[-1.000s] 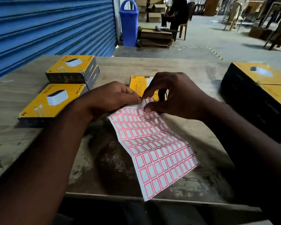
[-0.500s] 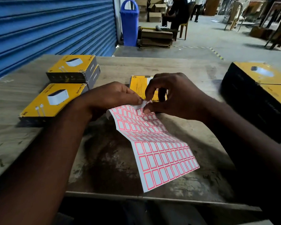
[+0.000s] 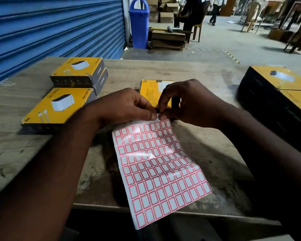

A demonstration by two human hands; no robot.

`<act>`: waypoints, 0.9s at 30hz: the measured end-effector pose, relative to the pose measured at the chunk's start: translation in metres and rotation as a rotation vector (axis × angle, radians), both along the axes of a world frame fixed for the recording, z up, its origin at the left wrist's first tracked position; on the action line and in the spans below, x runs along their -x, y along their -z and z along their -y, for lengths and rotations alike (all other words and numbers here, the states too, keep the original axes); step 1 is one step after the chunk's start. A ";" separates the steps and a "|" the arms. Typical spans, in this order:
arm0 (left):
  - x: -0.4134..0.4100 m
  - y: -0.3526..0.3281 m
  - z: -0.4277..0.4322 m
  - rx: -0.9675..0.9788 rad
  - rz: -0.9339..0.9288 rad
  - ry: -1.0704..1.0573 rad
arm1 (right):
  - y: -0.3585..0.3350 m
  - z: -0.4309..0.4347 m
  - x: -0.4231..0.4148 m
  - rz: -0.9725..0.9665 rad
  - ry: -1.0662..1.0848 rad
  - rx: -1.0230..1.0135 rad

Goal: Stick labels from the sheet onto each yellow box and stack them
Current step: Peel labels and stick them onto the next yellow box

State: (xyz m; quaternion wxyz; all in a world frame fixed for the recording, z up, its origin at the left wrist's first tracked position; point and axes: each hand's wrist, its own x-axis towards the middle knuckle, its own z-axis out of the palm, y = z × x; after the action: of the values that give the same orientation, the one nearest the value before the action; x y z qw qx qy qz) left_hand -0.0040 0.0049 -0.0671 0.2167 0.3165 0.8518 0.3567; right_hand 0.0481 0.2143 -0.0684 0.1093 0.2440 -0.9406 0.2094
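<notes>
Fingers of the left hand (image 3: 125,108) pinch the sheet (image 3: 156,171) at its top edge; the right hand (image 3: 189,103) pinches the same edge, fingertips touching. White, creased and gridded with red-bordered labels, the sheet slopes across the table (image 3: 16,150), past its near edge. One yellow box (image 3: 150,90) lies just behind the hands, with a left group (image 3: 73,75) and a right group (image 3: 283,84) further out.

Dim indoor light on the table (image 3: 189,70); floor (image 3: 233,42) far behind the label sheet (image 3: 156,171) is brighter, daylit. Glare streaks cross the sheet's upper rows. Left arm (image 3: 56,171) and right arm (image 3: 276,162) underexposed, near black. Soft shadow just left of the sheet. Stacked boxes (image 3: 276,101) right of the sheet blurred. Shutter (image 3: 50,28) up-left of the sheet bends, wide-angle distortion.
</notes>
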 end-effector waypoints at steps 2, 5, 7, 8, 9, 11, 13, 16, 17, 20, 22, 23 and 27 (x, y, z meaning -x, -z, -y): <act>0.000 0.000 0.000 0.012 -0.008 0.008 | 0.000 0.000 0.000 0.007 -0.007 -0.002; 0.000 0.000 0.000 0.023 -0.011 0.014 | 0.001 -0.001 0.002 0.004 -0.017 -0.031; 0.000 0.000 0.000 0.025 -0.014 0.014 | 0.001 -0.001 0.002 0.008 -0.032 -0.031; 0.000 0.000 0.000 0.024 -0.012 0.013 | 0.001 -0.001 0.002 0.009 -0.037 -0.032; 0.000 0.000 0.000 0.023 -0.009 0.011 | 0.001 0.000 0.001 0.011 -0.041 -0.034; 0.000 0.001 0.000 0.019 -0.001 0.008 | 0.001 -0.001 0.001 0.023 -0.040 -0.034; 0.000 0.001 -0.001 0.019 0.000 0.012 | 0.001 0.000 0.001 0.041 -0.031 -0.030; 0.002 0.001 -0.001 0.023 0.004 0.012 | 0.003 0.001 0.001 0.065 -0.018 -0.034; 0.002 0.002 -0.001 0.021 0.007 0.011 | 0.004 0.002 0.001 0.071 -0.014 -0.033; 0.002 0.003 -0.002 0.010 0.007 0.018 | 0.004 0.002 0.001 0.080 -0.010 -0.033; 0.002 0.004 -0.003 0.010 0.012 0.026 | 0.004 0.003 0.000 0.086 -0.015 -0.033; 0.002 0.004 -0.003 0.015 0.015 0.034 | 0.004 0.003 0.000 0.094 -0.016 -0.030; 0.002 0.005 -0.003 0.022 0.041 0.037 | 0.003 0.004 -0.002 0.109 -0.032 -0.010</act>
State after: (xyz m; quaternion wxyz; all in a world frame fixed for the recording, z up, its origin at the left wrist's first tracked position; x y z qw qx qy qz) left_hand -0.0060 0.0082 -0.0722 0.2442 0.3225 0.8450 0.3498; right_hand 0.0499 0.2105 -0.0716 0.0532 0.2477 -0.9422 0.2193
